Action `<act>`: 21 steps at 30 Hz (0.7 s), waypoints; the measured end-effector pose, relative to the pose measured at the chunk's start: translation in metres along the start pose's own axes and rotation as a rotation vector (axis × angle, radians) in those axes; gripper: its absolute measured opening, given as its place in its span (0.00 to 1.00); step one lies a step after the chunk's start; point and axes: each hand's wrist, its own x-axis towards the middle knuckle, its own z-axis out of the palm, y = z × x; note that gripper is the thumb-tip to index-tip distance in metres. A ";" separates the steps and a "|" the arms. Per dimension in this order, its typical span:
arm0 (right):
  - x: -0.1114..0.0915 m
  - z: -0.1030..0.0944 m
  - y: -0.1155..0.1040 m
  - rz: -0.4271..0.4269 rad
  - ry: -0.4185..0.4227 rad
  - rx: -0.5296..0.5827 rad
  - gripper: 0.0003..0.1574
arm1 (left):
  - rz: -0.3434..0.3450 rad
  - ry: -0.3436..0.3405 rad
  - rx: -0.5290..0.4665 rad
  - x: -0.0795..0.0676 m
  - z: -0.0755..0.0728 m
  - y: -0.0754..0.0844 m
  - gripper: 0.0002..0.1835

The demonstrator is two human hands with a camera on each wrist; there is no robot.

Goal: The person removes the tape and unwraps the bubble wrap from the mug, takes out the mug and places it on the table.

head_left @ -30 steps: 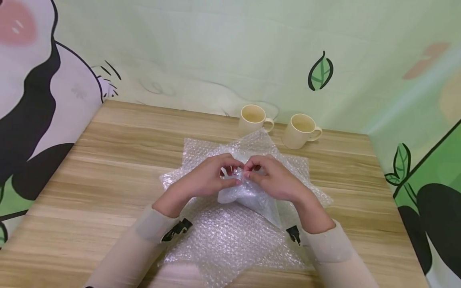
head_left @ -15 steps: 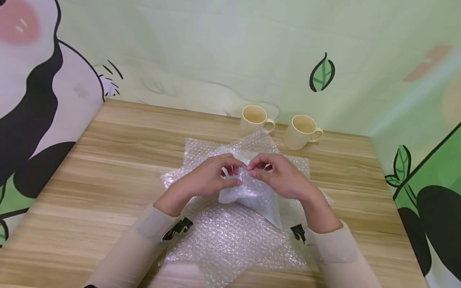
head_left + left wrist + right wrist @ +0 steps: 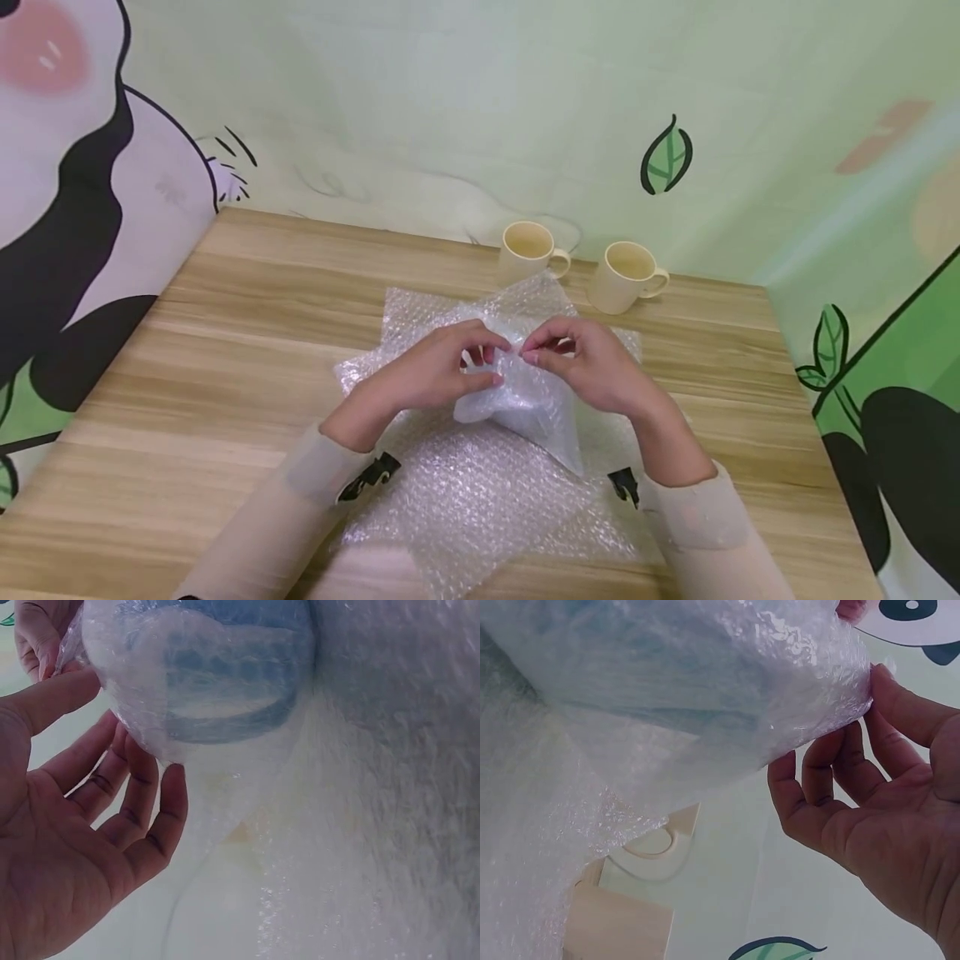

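Note:
A rounded blue thing point(image 3: 225, 675) shows blurred through layers of bubble wrap point(image 3: 536, 417); its kind cannot be made out. The wrapped bundle lies on a spread stack of bubble wrap sheets point(image 3: 480, 500) on the table. My left hand point(image 3: 438, 362) holds the bundle's left side, thumb and curved fingers against the wrap. From the other side, my right hand point(image 3: 588, 362) pinches the gathered wrap between thumb and forefinger point(image 3: 889, 735). The two hands' fingertips are close together on top of the bundle.
Two cream mugs, a left one point(image 3: 527, 246) and a right one point(image 3: 626, 275), stand upright just behind the wrap, handles to the right. The wooden table point(image 3: 225, 358) meets a printed cloth backdrop point(image 3: 420, 108) at the back and sides.
My right hand has shifted slightly right and away from my left fingertips, still pinching the wrap. My left hand stays almost in place.

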 end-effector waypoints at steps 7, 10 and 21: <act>-0.004 -0.005 0.000 -0.004 0.035 0.035 0.05 | -0.046 0.029 0.127 0.003 0.005 0.013 0.20; -0.007 -0.006 0.001 0.005 0.054 0.050 0.05 | -0.082 0.037 0.177 0.005 0.007 0.019 0.23; -0.017 -0.014 0.007 0.019 0.102 0.125 0.06 | -0.175 0.008 0.259 0.009 0.003 0.035 0.27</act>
